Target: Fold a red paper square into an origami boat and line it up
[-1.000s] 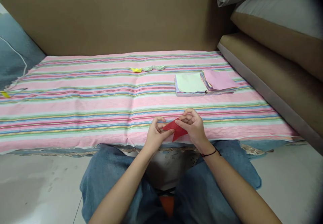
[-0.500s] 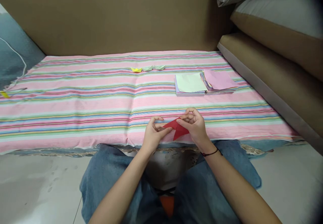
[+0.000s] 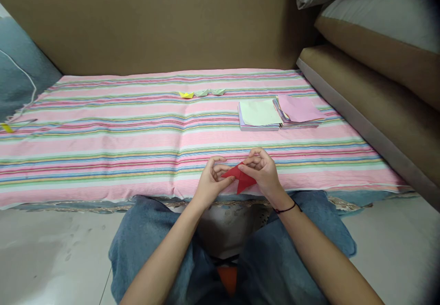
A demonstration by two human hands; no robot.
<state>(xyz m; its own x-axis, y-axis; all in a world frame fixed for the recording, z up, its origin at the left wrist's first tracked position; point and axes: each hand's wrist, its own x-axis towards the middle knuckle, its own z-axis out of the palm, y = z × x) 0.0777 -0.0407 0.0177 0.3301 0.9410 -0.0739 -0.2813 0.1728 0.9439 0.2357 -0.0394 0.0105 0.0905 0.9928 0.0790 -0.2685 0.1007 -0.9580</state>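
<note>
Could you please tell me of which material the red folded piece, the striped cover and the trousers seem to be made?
Red folded piece: most likely thin paper, rather matte; it shows straight creases and flat, pointed flaps.
Striped cover: probably cloth with a dull finish, as it lies in soft wrinkles.
Trousers: perhaps matte denim, from the uneven faded blue, but the weave is not visible.

There is one red folded paper (image 3: 245, 184), three small paper shapes (image 3: 201, 93) and two paper stacks (image 3: 260, 113).

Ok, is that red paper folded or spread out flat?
Folded: the red paper shows slanted edges, a crease and a pointed flap hanging down, pinched between the left hand and right hand.
</note>
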